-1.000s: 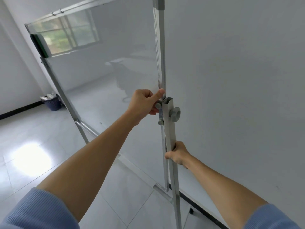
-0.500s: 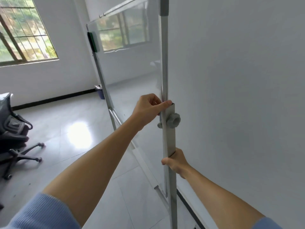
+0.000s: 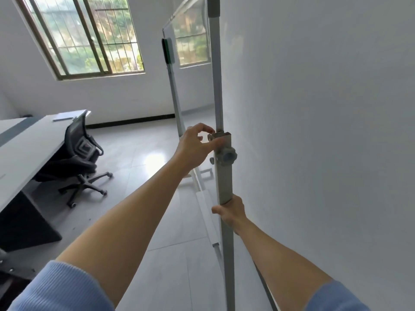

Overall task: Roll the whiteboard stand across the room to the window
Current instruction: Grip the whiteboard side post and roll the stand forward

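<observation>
The whiteboard stand's near metal post (image 3: 217,90) rises in front of me, with a grey clamp knob (image 3: 228,157) on its wider lower sleeve. The glossy board (image 3: 190,41) is seen almost edge-on and reflects a window. A green eraser (image 3: 168,51) sticks to its far edge, above the far post (image 3: 175,102). My left hand (image 3: 196,147) holds the top of the sleeve loosely, thumb and forefinger on it. My right hand (image 3: 231,212) is wrapped around the post just below the sleeve. The barred window (image 3: 85,41) is in the far wall at upper left.
A white wall (image 3: 314,131) runs close along the right of the stand. A desk (image 3: 27,140) and a black wheeled office chair (image 3: 76,158) stand at the left. Pale floor tiles (image 3: 139,142) stretch from me to the window wall.
The view has swung left and the board now shows nearly edge-on; the window, desk and chair have come into sight. My left fingers have loosened on the sleeve. My right hand keeps its grip.
</observation>
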